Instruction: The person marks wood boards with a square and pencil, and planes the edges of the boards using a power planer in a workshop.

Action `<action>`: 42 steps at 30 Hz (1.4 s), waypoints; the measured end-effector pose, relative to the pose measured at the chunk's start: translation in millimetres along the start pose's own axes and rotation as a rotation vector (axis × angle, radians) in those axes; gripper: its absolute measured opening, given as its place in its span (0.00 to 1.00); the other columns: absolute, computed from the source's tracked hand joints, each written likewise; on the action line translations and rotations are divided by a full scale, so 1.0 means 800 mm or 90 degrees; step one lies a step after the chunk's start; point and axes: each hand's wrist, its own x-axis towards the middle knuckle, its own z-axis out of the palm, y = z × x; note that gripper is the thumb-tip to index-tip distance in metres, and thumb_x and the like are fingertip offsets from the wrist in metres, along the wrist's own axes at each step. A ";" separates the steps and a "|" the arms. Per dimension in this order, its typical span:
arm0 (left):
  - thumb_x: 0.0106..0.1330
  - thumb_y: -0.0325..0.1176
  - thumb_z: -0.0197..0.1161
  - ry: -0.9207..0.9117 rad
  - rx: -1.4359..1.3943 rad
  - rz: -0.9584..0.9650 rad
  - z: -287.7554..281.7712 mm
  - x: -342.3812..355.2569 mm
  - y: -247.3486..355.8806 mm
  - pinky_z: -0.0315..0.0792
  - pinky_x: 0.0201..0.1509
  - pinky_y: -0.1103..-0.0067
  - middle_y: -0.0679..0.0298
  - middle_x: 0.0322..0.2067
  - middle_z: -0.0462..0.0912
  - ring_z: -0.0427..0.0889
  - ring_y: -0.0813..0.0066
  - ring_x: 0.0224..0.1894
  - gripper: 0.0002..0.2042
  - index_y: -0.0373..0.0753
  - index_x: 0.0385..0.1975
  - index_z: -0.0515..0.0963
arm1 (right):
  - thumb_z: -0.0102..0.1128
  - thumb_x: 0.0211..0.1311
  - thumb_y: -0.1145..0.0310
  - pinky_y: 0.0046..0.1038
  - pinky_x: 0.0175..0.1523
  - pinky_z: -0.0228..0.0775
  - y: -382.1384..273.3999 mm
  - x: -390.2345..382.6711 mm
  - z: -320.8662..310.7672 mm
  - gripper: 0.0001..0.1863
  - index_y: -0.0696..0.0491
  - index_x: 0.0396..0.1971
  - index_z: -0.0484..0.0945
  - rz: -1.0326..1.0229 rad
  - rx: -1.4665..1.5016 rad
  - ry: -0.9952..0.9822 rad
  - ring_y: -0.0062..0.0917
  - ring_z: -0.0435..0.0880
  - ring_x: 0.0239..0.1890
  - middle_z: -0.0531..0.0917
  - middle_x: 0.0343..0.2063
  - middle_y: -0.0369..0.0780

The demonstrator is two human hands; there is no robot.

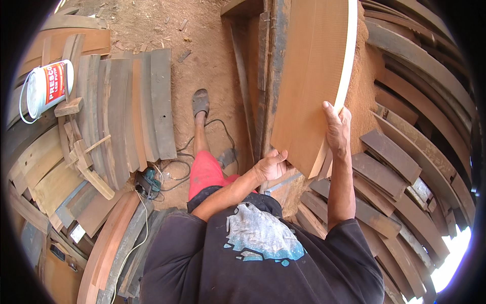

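A wide, reddish-brown wooden board (309, 76) lies lengthwise in front of me, a pale, bright strip running along its right edge. My right hand (338, 126) is closed around that edge near the board's close end, thumb on top and pointing away from me. Beneath its grip the ends of more than one layer of wood show. At the near left corner, my left hand (273, 166) is closed with curled fingers, its thumb against the board; part of its grip is hidden. Under the board's left side runs a dark, worn bench edge (279, 55).
Sawdust (372, 66) is heaped right of the board. Stacked planks (405, 106) fill the right side; more planks (119, 111) lie left. A white bucket (48, 88) rests tilted there. A green power tool (149, 182) and black cable (228, 131) lie near my leg.
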 end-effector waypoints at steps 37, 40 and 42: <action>0.72 0.48 0.62 0.362 1.002 0.203 0.262 0.166 0.129 0.81 0.59 0.64 0.50 0.56 0.79 0.82 0.58 0.56 0.31 0.32 0.66 0.65 | 0.53 0.72 0.54 0.53 0.61 0.63 0.476 -0.320 0.020 0.24 0.50 0.61 0.73 0.498 -0.117 0.341 0.45 0.78 0.59 0.83 0.53 0.48; 0.72 0.49 0.61 0.382 1.009 0.199 0.268 0.162 0.120 0.79 0.60 0.64 0.52 0.56 0.79 0.81 0.58 0.57 0.30 0.34 0.66 0.66 | 0.51 0.71 0.55 0.52 0.56 0.67 0.498 -0.315 0.034 0.21 0.50 0.57 0.77 0.507 -0.165 0.366 0.46 0.82 0.53 0.86 0.48 0.47; 0.71 0.48 0.61 0.413 1.035 0.232 0.270 0.164 0.117 0.79 0.60 0.64 0.52 0.56 0.79 0.81 0.59 0.57 0.30 0.35 0.66 0.66 | 0.51 0.71 0.55 0.51 0.53 0.70 0.500 -0.317 0.032 0.20 0.50 0.55 0.78 0.506 -0.133 0.347 0.47 0.83 0.50 0.86 0.47 0.47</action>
